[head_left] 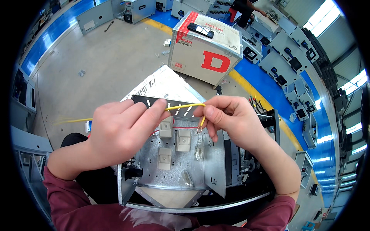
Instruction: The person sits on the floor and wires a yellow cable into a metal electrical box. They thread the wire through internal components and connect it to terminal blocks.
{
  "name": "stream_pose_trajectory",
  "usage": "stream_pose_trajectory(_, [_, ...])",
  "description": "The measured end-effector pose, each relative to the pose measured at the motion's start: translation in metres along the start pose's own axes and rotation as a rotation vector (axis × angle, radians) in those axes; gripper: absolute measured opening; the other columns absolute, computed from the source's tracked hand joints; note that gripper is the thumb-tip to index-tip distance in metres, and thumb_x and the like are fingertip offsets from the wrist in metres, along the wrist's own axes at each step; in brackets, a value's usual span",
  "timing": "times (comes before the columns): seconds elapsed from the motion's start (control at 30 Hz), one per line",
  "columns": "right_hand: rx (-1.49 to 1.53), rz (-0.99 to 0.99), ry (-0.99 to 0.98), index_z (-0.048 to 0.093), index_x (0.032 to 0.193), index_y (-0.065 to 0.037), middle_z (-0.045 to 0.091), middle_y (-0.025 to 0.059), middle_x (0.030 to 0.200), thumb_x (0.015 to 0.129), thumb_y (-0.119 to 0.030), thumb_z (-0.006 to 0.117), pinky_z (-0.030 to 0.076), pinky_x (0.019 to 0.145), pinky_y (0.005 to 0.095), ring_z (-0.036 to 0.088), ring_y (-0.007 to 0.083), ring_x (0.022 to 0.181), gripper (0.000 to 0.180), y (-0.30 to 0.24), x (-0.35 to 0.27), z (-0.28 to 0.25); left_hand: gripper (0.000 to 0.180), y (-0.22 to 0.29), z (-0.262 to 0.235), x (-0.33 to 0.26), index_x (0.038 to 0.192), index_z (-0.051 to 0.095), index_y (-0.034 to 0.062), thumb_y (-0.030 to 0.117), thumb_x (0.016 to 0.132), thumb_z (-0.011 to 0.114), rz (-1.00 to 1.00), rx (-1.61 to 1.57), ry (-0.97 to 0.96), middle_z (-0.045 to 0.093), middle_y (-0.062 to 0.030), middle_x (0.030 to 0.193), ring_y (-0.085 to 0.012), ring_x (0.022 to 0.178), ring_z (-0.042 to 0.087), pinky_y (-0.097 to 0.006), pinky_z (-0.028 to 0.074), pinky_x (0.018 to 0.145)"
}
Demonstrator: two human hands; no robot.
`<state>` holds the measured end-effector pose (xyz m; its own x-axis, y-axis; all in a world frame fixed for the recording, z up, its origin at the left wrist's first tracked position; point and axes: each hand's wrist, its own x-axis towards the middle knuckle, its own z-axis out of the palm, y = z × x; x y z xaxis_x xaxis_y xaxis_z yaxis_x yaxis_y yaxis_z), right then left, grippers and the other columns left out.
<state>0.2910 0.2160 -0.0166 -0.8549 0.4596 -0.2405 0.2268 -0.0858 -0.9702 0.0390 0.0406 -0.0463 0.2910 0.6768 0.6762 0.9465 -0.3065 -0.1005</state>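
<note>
- yellow wire [185, 106]: held between both hands above the open cabinet [122, 184]; nearly straight across the gap, bent sharply down at the right fingers, its far end trailing out past the left wrist, blurred.
- left hand [119, 125]: pinching the wire between thumb and forefinger, back of the hand upward.
- right hand [237, 119]: pinching the wire at the bend, thumb over the fingers; the short end points down, with a ring lug [199, 130] at its tip.
- beneath: three pale blocks [184, 141] on the metal base, a thin red wire [185, 127] near the topmost; two clear bags [199, 151] [186, 179] lie loose beside them. whether the lug touches anything cannot be told.
- risk, bend: judged tight; over-bending there could kink the wire or strain the lug joint.
- risk, pull: if the hands draw apart hard, the wire could slip from either pinch or the lug could work loose.
- risk, tail: the trailing length could snag on the cabinet rim or the sleeve [65, 192] if the left arm swings.
- risk, edges: the upright plate [216, 169] stands below the right hand; a careless drop could scrape skin or insulation.
- risk, clutter: the loose bags could be knocked or trapped under the wire.
</note>
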Motion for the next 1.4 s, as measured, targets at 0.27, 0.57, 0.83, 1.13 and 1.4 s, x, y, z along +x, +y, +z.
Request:
stream_pose_trajectory(0.27, [0.11,-0.092,-0.095,0.081,0.133,0.007,0.082,0.0085,0.112,0.121,-0.018,0.073,0.066,0.084,0.0314,0.076,0.0116,0.093,0.029,0.005,0.0,-0.006,0.055,0.001,-0.013,0.001,0.133,0.086,-0.0005,0.009,0.078,0.083,0.074,0.073,-0.01,0.053,0.0005,0.076,-0.0152,0.063,0.055,-0.034,0.04,0.05])
stream_pose_trajectory(0.57, [0.094,-0.126,-0.193,0.083,0.131,0.007,0.086,0.0143,0.12,0.116,-0.014,0.079,0.066,0.097,0.0358,0.08,0.0185,0.106,0.026,0.009,-0.005,0.009,0.058,0.014,-0.002,0.013,0.128,0.086,-0.0033,0.013,0.073,0.083,0.149,-0.078,0.087,0.074,-0.006,0.102,-0.0152,0.069,0.058,-0.032,0.045,0.052])
stream_pose_trajectory(0.83, [0.06,-0.077,-0.238,0.083,0.122,0.005,0.082,0.0044,0.107,0.119,-0.013,0.076,0.062,0.091,0.0303,0.073,0.0099,0.096,0.019,0.008,-0.006,0.018,0.045,0.021,-0.003,0.013,0.127,0.087,0.0124,0.026,0.083,0.086,0.172,-0.022,0.039,0.068,0.0017,0.094,-0.0119,0.068,0.055,-0.028,0.041,0.052])
stream_pose_trajectory(1.13, [0.088,0.009,-0.266,0.084,0.124,0.005,0.086,0.0077,0.108,0.12,-0.018,0.075,0.062,0.086,0.0303,0.074,0.0114,0.09,0.025,-0.001,-0.005,0.012,0.045,0.017,-0.004,0.015,0.121,0.086,0.007,0.019,0.078,0.085,0.157,-0.039,0.065,0.072,-0.0007,0.094,-0.0146,0.067,0.057,-0.03,0.042,0.054])
stream_pose_trajectory(1.4, [0.11,0.037,-0.235,0.084,0.13,0.007,0.087,0.0123,0.109,0.119,-0.014,0.074,0.064,0.086,0.0309,0.076,0.0135,0.09,0.026,-0.002,0.002,0.002,0.042,0.013,0.001,0.016,0.117,0.083,-0.0021,0.004,0.078,0.096,0.066,-0.12,0.029,0.075,-0.0051,0.086,-0.0196,0.065,0.065,-0.035,0.046,0.053])
